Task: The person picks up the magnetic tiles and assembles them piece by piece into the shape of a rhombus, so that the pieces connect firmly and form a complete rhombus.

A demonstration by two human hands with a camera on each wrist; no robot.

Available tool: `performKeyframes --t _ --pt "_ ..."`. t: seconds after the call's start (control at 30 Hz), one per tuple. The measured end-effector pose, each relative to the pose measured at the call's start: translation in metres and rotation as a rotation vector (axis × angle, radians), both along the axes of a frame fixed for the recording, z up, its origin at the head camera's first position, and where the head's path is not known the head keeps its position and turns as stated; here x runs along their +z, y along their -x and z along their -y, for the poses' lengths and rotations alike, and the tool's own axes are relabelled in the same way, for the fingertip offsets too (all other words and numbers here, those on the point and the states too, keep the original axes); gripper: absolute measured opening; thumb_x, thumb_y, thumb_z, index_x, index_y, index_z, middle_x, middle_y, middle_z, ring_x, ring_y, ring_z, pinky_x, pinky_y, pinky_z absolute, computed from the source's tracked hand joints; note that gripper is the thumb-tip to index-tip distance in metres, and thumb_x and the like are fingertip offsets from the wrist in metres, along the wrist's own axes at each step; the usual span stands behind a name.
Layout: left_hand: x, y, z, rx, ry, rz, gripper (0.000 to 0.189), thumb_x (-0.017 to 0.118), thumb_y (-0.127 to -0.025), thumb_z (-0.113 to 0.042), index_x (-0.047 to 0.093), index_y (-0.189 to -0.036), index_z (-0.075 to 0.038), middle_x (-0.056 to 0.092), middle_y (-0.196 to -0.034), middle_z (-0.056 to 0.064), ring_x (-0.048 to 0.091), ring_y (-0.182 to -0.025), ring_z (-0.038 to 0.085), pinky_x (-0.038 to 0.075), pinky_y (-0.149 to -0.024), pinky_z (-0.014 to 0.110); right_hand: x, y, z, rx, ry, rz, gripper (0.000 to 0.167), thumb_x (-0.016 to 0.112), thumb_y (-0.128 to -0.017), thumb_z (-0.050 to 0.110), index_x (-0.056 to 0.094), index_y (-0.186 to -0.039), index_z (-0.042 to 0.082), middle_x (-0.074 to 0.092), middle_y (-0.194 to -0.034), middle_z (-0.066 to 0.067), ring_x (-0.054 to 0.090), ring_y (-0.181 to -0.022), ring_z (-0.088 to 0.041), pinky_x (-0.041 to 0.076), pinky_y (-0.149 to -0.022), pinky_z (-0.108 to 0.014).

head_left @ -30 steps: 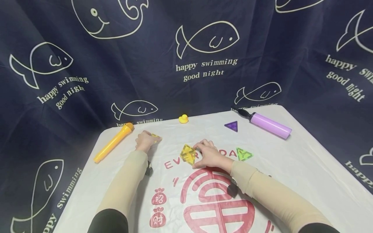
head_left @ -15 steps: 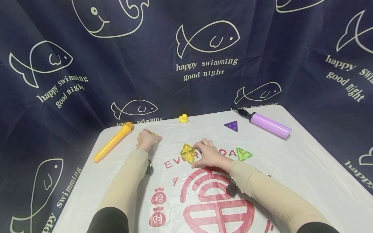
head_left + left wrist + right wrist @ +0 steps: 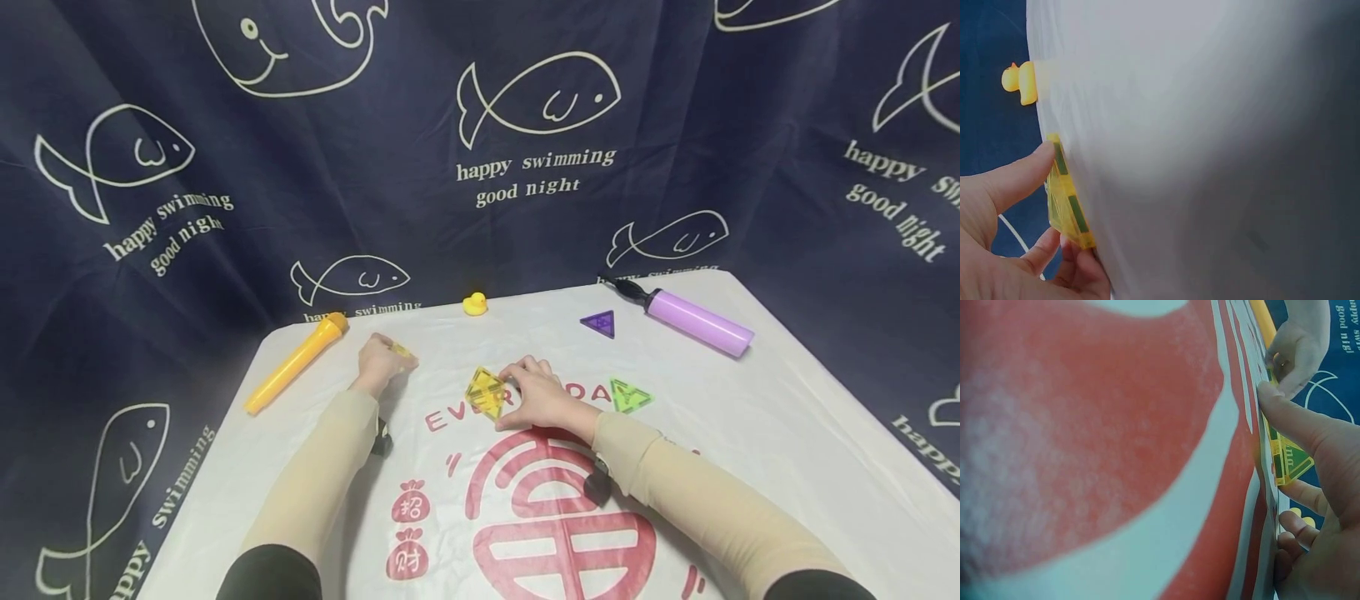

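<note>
At the back left of the table my left hand [image 3: 376,364] pinches a yellow see-through magnetic tile [image 3: 402,353]. In the left wrist view, thumb and fingers grip that tile [image 3: 1071,200] at opposite ends, close over the cloth. Near the middle of the table, my right hand [image 3: 538,394] holds yellow magnetic tile pieces [image 3: 485,393] that form a diamond, with thumb and fingertips at the right side. The right wrist view has the yellow pieces [image 3: 1291,459] low at the cloth between thumb and fingers, with the left hand [image 3: 1302,353] beyond.
A green triangle tile [image 3: 632,396] lies right of my right hand, and a purple one [image 3: 600,323] farther back. An orange toy microphone [image 3: 296,364] lies at left, a small yellow duck [image 3: 476,304] at the back edge, a purple hand pump [image 3: 697,321] at back right.
The head view has shifted slightly. Both hands keep hold of their yellow tiles in nearly the same places, the left hand turning only a little.
</note>
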State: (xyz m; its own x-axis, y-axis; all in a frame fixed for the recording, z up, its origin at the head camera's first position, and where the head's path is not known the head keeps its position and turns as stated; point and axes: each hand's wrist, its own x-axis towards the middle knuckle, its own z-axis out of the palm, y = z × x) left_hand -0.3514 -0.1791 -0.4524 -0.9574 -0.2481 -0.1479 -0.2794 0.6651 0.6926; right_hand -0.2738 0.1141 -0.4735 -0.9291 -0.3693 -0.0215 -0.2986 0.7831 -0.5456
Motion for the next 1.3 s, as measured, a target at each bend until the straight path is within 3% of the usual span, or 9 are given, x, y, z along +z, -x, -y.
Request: performKeyframes --t 0.2,0.3,0.47,0.6,0.7,0.87,1.17,1.3 --pt "0.003 -0.011 0.005 -0.046 0.025 0.004 0.058 0.081 -0.075 0.000 0.055 -0.127 0.006 0.059 -0.126 0.027 0.055 -0.117 0.042 0.048 -0.102 0.047 -0.001 0.000 -0.001 0.004 0.004 0.000 0.082 0.094 -0.067 0.046 0.060 -0.134 0.014 0.049 -0.127 -0.007 0.041 -0.114 -0.028 0.042 -0.101 -0.047" --pt "0.002 -0.018 0.007 -0.062 -0.008 0.013 0.055 0.078 -0.076 0.003 0.057 -0.127 0.005 0.061 -0.124 0.026 0.058 -0.112 0.040 0.051 -0.096 0.046 -0.001 0.000 -0.002 0.008 0.015 -0.002 0.081 0.095 -0.067 0.045 0.061 -0.133 0.014 0.050 -0.127 -0.008 0.042 -0.114 -0.029 0.043 -0.100 -0.048" --pt "0.002 -0.030 0.005 -0.072 -0.156 0.058 0.054 0.075 -0.073 0.010 0.058 -0.124 0.003 0.064 -0.113 0.020 0.063 -0.093 0.030 0.057 -0.077 0.035 0.002 0.000 -0.005 0.014 0.046 0.001 0.078 0.095 -0.068 0.042 0.063 -0.132 0.013 0.051 -0.124 -0.010 0.043 -0.111 -0.029 0.044 -0.098 -0.048" --pt "0.002 -0.043 0.002 -0.096 -0.328 0.087 0.047 0.069 -0.077 0.015 0.055 -0.121 0.005 0.062 -0.109 0.022 0.064 -0.083 0.024 0.059 -0.068 0.029 0.002 0.001 -0.007 0.016 0.059 -0.002 0.075 0.095 -0.069 0.040 0.064 -0.131 0.013 0.051 -0.122 -0.010 0.044 -0.110 -0.029 0.046 -0.097 -0.047" --pt "0.002 -0.053 0.000 -0.115 -0.427 0.117 0.039 0.066 -0.080 0.015 0.054 -0.116 0.005 0.062 -0.107 0.022 0.066 -0.079 0.022 0.060 -0.069 0.029 0.001 0.003 -0.009 0.016 0.068 -0.004 0.072 0.095 -0.070 0.039 0.065 -0.129 0.012 0.052 -0.118 -0.010 0.045 -0.108 -0.029 0.047 -0.094 -0.046" --pt "0.003 -0.069 -0.005 -0.163 -0.499 0.137 0.031 0.067 -0.083 0.014 0.052 -0.108 0.003 0.066 -0.102 0.021 0.070 -0.078 0.024 0.062 -0.071 0.033 0.002 0.005 -0.008 0.010 0.073 -0.001 0.066 0.094 -0.071 0.039 0.067 -0.124 0.011 0.052 -0.110 -0.008 0.045 -0.101 -0.026 0.048 -0.086 -0.042" --pt "-0.004 -0.089 -0.021 -0.200 -0.590 0.083 0.029 0.064 -0.081 0.017 0.048 -0.100 0.002 0.059 -0.089 0.015 0.068 -0.073 0.024 0.063 -0.072 0.037 0.002 0.006 -0.002 -0.018 0.049 -0.032 0.051 0.094 -0.069 0.039 0.066 -0.103 0.013 0.051 -0.104 -0.006 0.044 -0.098 -0.026 0.046 -0.083 -0.040" --pt "-0.007 -0.094 -0.028 -0.180 -0.622 0.060 0.029 0.063 -0.081 0.018 0.047 -0.096 0.001 0.057 -0.084 0.013 0.067 -0.069 0.022 0.063 -0.072 0.038 0.000 0.004 0.001 -0.025 0.045 -0.042 0.047 0.094 -0.069 0.039 0.064 -0.095 0.014 0.051 -0.105 -0.006 0.045 -0.099 -0.027 0.046 -0.084 -0.041"
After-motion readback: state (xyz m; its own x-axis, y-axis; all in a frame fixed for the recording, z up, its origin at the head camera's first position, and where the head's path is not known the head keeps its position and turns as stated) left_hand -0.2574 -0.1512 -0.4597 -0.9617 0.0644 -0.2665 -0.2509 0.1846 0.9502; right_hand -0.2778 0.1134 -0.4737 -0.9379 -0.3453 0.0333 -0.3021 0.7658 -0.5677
